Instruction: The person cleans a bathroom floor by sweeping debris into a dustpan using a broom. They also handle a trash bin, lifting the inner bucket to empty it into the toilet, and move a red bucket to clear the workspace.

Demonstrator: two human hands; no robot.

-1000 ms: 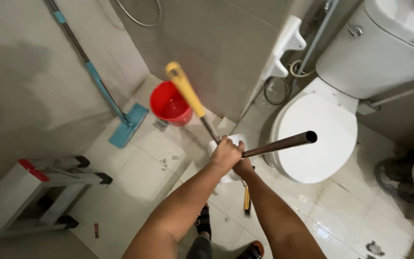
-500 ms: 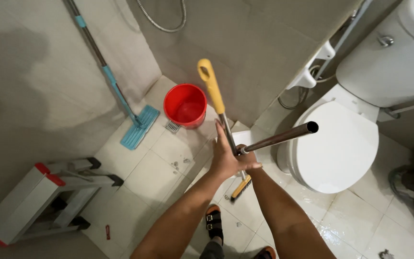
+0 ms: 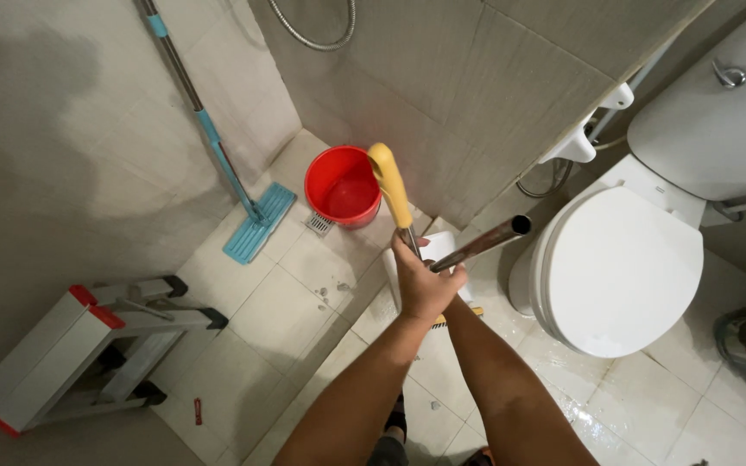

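The left hand (image 3: 425, 285) was clenched around two long handles at once: a yellow-tipped handle (image 3: 390, 185) and a dark pole (image 3: 481, 244). The right hand was hidden behind the left one, so I could not tell its fingers. The step looked like gathering the cleaning tools over the wet floor (image 3: 304, 293), beside the toilet (image 3: 619, 267). The yellow-tipped handle ran up and away, toward the red bucket (image 3: 344, 187). The pole's long axis pointed up to the right. Separating them would need a firm second grip.
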